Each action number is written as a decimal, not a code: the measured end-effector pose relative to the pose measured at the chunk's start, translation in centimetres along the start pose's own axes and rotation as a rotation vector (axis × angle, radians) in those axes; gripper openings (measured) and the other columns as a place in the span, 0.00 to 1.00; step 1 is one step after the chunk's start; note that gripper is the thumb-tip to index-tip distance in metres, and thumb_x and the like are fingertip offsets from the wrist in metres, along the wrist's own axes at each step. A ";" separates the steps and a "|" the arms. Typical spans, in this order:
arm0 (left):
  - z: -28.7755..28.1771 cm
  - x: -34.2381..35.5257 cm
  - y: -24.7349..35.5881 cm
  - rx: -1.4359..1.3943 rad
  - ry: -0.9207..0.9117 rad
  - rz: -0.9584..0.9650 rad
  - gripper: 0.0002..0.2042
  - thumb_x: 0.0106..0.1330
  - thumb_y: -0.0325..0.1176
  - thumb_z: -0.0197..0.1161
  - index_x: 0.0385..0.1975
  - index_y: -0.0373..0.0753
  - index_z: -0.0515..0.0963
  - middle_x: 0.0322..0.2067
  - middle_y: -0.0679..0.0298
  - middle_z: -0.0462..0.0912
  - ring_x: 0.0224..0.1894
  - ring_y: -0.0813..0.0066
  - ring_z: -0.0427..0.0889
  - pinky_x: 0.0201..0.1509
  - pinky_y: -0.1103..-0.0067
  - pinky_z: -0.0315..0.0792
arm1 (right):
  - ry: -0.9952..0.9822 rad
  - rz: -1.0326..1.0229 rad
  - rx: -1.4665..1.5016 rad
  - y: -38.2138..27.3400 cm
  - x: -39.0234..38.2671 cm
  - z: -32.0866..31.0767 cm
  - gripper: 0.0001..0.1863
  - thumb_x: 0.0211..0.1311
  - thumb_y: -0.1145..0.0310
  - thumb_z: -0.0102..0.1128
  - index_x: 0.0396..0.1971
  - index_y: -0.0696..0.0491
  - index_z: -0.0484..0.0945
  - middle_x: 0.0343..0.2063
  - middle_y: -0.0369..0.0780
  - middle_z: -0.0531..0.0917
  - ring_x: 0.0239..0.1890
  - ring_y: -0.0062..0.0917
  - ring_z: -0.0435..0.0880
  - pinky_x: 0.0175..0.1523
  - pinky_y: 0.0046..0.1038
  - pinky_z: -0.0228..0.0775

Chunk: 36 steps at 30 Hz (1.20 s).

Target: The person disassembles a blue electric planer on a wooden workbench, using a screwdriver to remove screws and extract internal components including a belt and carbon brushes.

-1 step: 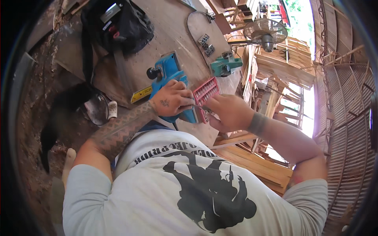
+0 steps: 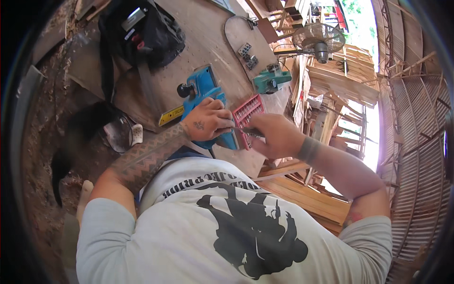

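Note:
My left hand (image 2: 208, 122) is curled over the blue electric planer (image 2: 198, 80), its fingertips closed at a small piece I cannot make out. My right hand (image 2: 276, 137) is closed on a slim dark metal tool (image 2: 248, 130), its tip close to my left fingers. Just beyond my hands, a red case (image 2: 247, 106) of small metal bits lies beside the planer. A yellow ruler-like strip (image 2: 171, 115) sticks out left of the planer, partly hidden.
The workbench (image 2: 165, 90) bears a black bag (image 2: 142, 38), a rounded board (image 2: 236, 35) with metal blocks and a green power tool (image 2: 272, 79). A fan (image 2: 321, 47) and stacked timber (image 2: 302, 199) are rightward. A dark shape (image 2: 75, 137) sits low left, indistinct.
My hands and right forearm have shifted very slightly, with both hands still together at the planer. The dark shape at lower left has moved a little.

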<state>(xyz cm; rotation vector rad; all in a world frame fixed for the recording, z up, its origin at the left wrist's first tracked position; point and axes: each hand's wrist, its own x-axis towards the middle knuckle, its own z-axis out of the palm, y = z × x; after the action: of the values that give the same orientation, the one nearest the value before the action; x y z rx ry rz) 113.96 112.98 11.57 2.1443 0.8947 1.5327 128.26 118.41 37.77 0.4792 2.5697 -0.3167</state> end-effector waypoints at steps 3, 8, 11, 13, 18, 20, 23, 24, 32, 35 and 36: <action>0.2 0.6 -0.3 0.000 -0.035 0.007 0.08 0.66 0.43 0.75 0.43 0.54 0.91 0.44 0.77 0.84 0.53 0.71 0.77 0.61 0.67 0.67 | -0.127 0.674 0.431 -0.4 -0.6 -1.1 0.14 0.74 0.60 0.60 0.46 0.57 0.80 0.30 0.52 0.85 0.37 0.50 0.88 0.41 0.50 0.77; -0.6 1.3 0.7 -0.021 -0.078 -0.032 0.08 0.67 0.43 0.74 0.43 0.53 0.90 0.46 0.75 0.85 0.53 0.65 0.77 0.60 0.64 0.66 | -0.131 0.253 0.102 1.0 -2.0 1.4 0.12 0.64 0.61 0.64 0.37 0.54 0.84 0.35 0.48 0.87 0.40 0.46 0.89 0.46 0.48 0.81; -2.0 3.1 2.0 0.003 -0.183 -0.083 0.10 0.68 0.38 0.74 0.47 0.51 0.91 0.48 0.69 0.87 0.56 0.58 0.76 0.65 0.60 0.65 | -0.111 0.177 -0.029 1.2 -1.5 1.1 0.10 0.61 0.61 0.64 0.38 0.50 0.85 0.35 0.44 0.87 0.43 0.43 0.90 0.47 0.45 0.82; -1.9 3.4 2.0 0.010 -0.270 -0.062 0.11 0.67 0.37 0.74 0.48 0.51 0.91 0.48 0.69 0.87 0.57 0.58 0.76 0.64 0.60 0.65 | 0.004 0.102 -0.093 1.5 -2.4 2.4 0.11 0.60 0.62 0.65 0.41 0.47 0.84 0.36 0.44 0.87 0.46 0.42 0.89 0.48 0.45 0.81; -0.7 2.6 0.6 0.021 -0.225 -0.016 0.09 0.61 0.39 0.77 0.39 0.46 0.91 0.44 0.71 0.88 0.49 0.60 0.80 0.56 0.62 0.69 | 0.250 -0.257 -0.223 1.8 -2.5 2.8 0.12 0.60 0.62 0.65 0.43 0.47 0.85 0.35 0.37 0.82 0.49 0.39 0.86 0.51 0.42 0.81; -0.5 3.2 1.2 0.010 -0.181 0.033 0.10 0.58 0.37 0.78 0.37 0.44 0.90 0.41 0.69 0.87 0.46 0.60 0.82 0.54 0.63 0.70 | 0.258 -0.154 -0.107 0.9 -3.1 2.4 0.13 0.62 0.60 0.65 0.44 0.47 0.86 0.36 0.39 0.84 0.49 0.41 0.87 0.52 0.43 0.81; 0.1 2.9 1.4 -0.013 -0.218 -0.036 0.10 0.60 0.39 0.78 0.33 0.43 0.86 0.36 0.65 0.84 0.47 0.59 0.81 0.56 0.61 0.69 | 0.202 0.199 0.135 -0.6 -3.8 1.8 0.13 0.65 0.58 0.66 0.44 0.47 0.87 0.38 0.45 0.88 0.48 0.46 0.89 0.52 0.47 0.81; -0.1 2.6 1.3 -0.006 -0.225 -0.018 0.10 0.60 0.39 0.78 0.33 0.43 0.86 0.36 0.65 0.84 0.47 0.59 0.81 0.56 0.61 0.69 | 0.133 0.446 0.249 -1.0 -3.7 1.7 0.12 0.66 0.58 0.66 0.43 0.46 0.88 0.39 0.48 0.91 0.47 0.50 0.90 0.52 0.50 0.82; -1.0 3.7 2.0 0.002 -0.319 -0.095 0.10 0.63 0.38 0.78 0.37 0.41 0.87 0.41 0.63 0.86 0.50 0.55 0.79 0.58 0.59 0.70 | 0.090 0.220 0.129 0.9 -2.9 3.7 0.13 0.66 0.58 0.65 0.46 0.44 0.90 0.43 0.45 0.91 0.49 0.48 0.91 0.52 0.48 0.83; -1.9 5.2 2.1 -0.026 -0.406 -0.046 0.09 0.63 0.35 0.77 0.40 0.41 0.88 0.42 0.62 0.86 0.50 0.53 0.79 0.57 0.60 0.73 | 0.151 0.099 -0.015 1.2 -3.9 3.4 0.13 0.65 0.61 0.65 0.47 0.41 0.89 0.44 0.42 0.89 0.49 0.45 0.91 0.51 0.47 0.84; -2.0 5.3 2.1 -0.043 -0.445 -0.044 0.10 0.62 0.33 0.77 0.41 0.41 0.88 0.43 0.61 0.86 0.49 0.53 0.80 0.57 0.60 0.75 | 0.171 0.063 -0.032 1.3 -4.1 3.5 0.13 0.64 0.61 0.65 0.47 0.40 0.89 0.44 0.41 0.89 0.49 0.45 0.90 0.50 0.47 0.84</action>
<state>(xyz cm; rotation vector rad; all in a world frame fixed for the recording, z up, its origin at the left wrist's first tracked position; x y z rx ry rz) 113.78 114.87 17.30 2.2838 0.7376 0.9795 133.64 117.40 36.72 0.5969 2.7134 -0.2202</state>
